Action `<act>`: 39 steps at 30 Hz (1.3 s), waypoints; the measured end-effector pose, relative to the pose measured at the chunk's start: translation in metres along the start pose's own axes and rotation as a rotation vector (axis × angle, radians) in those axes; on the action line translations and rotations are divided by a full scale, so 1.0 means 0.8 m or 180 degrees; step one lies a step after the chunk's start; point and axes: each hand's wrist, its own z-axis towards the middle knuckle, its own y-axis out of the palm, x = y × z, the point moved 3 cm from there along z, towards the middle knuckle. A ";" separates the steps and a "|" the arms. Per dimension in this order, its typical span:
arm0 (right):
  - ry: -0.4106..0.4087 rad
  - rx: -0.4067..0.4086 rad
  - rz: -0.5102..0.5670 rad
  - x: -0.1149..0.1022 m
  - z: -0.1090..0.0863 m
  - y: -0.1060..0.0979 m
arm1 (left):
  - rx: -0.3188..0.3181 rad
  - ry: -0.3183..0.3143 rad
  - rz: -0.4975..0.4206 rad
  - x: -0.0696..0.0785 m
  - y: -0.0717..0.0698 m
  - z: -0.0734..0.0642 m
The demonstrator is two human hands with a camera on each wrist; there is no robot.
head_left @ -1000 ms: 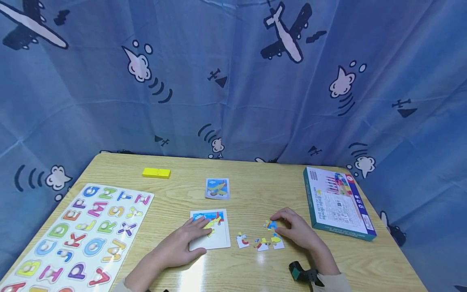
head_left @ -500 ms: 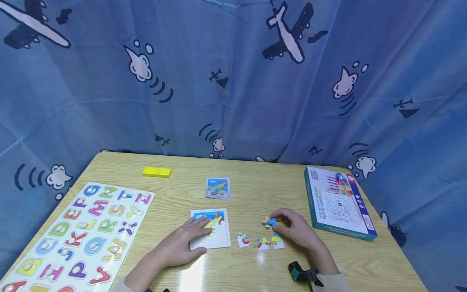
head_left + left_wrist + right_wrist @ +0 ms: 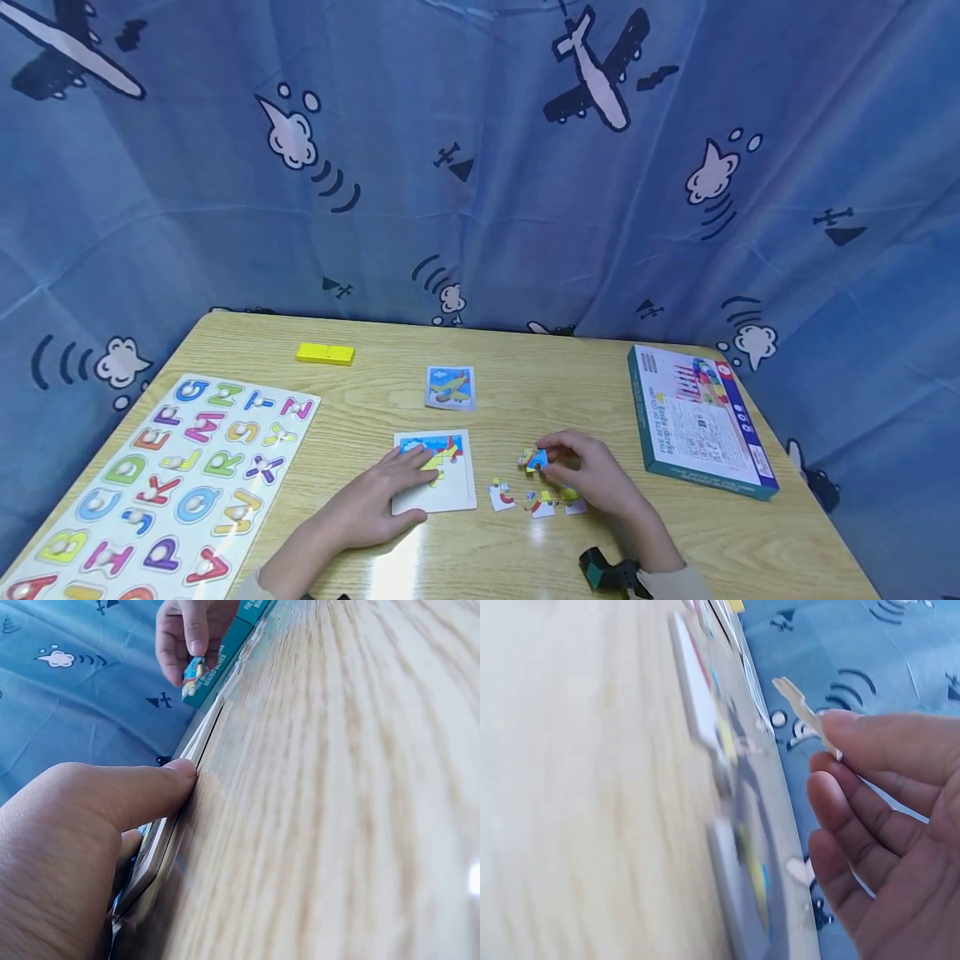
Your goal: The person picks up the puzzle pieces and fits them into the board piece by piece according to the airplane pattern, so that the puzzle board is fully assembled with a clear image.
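My left hand lies with fingers spread over a white puzzle board, which shows part of a yellow and red plane on blue. In the left wrist view its thumb touches the board's edge. My right hand pinches a blue and yellow jigsaw piece between thumb and fingers. Seen edge-on in the right wrist view, the held piece is raised off the table. Below that hand lie several loose pieces, partly overlapped by it in the head view.
A small plane picture card lies behind the board. An alphabet peg board covers the left side, with a yellow block farther back. At the right is a flat boxed set. A plane-print curtain backs the table.
My right hand has taken up the blue and yellow jigsaw piece from beside the other pieces and carried it left towards the board. My left hand stays on the board.
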 end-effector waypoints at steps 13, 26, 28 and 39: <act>-0.0295 -0.0287 -0.0095 -0.039 0.023 0.047 | -0.0045 -0.0050 -0.0023 -0.002 0.001 0.000; -0.0524 -0.0326 -0.0470 -0.063 0.051 0.085 | -0.0158 -0.0175 -0.0055 -0.002 0.002 0.001; -0.0551 -0.0313 -0.0513 -0.064 0.052 0.088 | -0.0172 -0.0178 -0.0044 -0.002 0.003 0.001; -0.0634 -0.0326 -0.0840 -0.070 0.057 0.100 | -0.0121 -0.0127 -0.0059 -0.001 0.001 0.001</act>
